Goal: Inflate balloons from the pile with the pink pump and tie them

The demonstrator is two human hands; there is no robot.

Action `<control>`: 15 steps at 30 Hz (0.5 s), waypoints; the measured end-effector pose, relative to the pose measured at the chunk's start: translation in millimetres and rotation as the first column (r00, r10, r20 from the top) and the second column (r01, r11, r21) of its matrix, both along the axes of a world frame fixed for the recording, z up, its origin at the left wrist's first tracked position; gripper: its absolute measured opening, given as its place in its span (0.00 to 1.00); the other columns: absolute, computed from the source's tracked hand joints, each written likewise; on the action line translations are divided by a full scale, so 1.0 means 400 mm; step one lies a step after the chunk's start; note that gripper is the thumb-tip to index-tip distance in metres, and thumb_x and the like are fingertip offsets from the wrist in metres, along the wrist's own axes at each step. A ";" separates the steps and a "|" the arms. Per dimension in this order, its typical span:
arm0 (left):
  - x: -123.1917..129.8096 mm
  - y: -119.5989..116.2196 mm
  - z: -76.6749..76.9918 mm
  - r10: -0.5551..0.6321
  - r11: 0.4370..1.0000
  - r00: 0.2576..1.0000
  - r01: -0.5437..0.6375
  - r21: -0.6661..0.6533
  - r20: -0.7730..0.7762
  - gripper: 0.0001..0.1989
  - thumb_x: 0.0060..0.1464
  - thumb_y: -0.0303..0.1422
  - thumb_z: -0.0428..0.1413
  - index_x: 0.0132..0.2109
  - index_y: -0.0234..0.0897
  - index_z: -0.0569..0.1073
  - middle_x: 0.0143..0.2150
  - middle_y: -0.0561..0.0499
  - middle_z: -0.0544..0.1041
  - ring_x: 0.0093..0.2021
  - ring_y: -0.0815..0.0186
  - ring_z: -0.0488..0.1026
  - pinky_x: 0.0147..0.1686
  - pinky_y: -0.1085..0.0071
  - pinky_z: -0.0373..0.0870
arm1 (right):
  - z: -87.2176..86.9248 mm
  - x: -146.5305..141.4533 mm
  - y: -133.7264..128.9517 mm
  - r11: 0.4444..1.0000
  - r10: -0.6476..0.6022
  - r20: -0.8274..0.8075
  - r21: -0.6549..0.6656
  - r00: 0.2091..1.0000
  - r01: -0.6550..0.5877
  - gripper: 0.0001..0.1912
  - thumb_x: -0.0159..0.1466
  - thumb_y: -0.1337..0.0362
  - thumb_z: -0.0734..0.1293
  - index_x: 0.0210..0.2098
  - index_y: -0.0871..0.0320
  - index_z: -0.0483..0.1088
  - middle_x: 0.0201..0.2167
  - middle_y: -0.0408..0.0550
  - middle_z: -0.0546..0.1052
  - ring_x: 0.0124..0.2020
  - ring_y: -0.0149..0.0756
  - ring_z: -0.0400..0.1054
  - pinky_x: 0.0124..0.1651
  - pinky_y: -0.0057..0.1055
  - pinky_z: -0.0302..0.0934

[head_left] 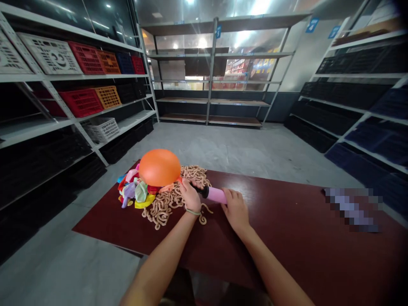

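Note:
An inflated orange balloon (160,167) sits at the left end of a hand balloon pump (217,195), which has a pink barrel and a black end. My left hand (191,196) is closed around the balloon's neck and the pump's black end, and its fingers hide the nozzle. Around the pink barrel's right end my right hand (236,210) is wrapped. Beneath the balloon lies a heap of limp balloons (140,192) in several colours. Beside and under my left hand spreads a pile of tan, curly, cord-like pieces (164,206).
A dark red table (280,238) bears everything. A pixelated, blurred object (350,210) lies at its right end. Shelves with coloured crates (84,102) stand at left, a metal rack (208,85) at the back, and dark bins (347,93) on shelves at right.

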State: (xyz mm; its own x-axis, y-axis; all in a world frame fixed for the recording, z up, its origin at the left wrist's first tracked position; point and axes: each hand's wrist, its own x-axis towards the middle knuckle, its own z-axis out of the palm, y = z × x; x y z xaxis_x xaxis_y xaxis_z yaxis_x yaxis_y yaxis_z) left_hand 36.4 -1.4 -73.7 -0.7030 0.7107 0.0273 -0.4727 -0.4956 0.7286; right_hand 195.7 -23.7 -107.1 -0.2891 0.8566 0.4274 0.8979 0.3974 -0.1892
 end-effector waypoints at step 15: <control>-0.055 0.030 0.038 0.056 0.997 0.995 -0.061 0.054 0.082 0.13 0.61 0.40 0.48 0.30 0.40 0.58 0.21 0.59 0.59 0.19 0.73 0.58 0.21 0.75 0.59 | -0.005 0.061 0.049 0.959 -0.271 -0.017 0.080 0.962 0.272 0.23 0.59 0.73 0.62 0.54 0.55 0.65 0.52 0.55 0.71 0.56 0.48 0.58 0.45 0.39 0.56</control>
